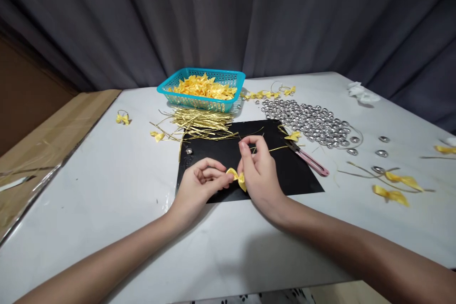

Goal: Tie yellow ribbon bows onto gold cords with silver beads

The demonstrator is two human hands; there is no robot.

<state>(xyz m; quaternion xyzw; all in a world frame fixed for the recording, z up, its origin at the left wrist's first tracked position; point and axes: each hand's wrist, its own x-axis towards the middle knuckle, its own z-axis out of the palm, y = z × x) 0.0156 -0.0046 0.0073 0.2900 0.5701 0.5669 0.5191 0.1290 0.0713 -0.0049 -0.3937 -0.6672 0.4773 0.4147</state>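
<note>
Between the thumb and fingers of my left hand [204, 180] is one side of a yellow ribbon bow [233, 174], held over the black sheet [285, 166]. My right hand [259, 168] is closed beside the bow's other side and partly covers it. Its thumb and index finger pinch a thin strand, of which only a short end shows; its kind is unclear. A pink-handled cutter [309, 161] lies right of my right hand, near another yellow bow [293, 136]. A small silver bead [188, 151] rests on the sheet's left part.
Behind the sheet lie gold twist ties [203, 123] and a turquoise basket [199, 103] of yellow bows. Silver beads [309, 121] are heaped at back right. Loose bows [392, 194] and wires lie at right, a bow with a loop [123, 118] at left. Cardboard [57, 142] borders the left side.
</note>
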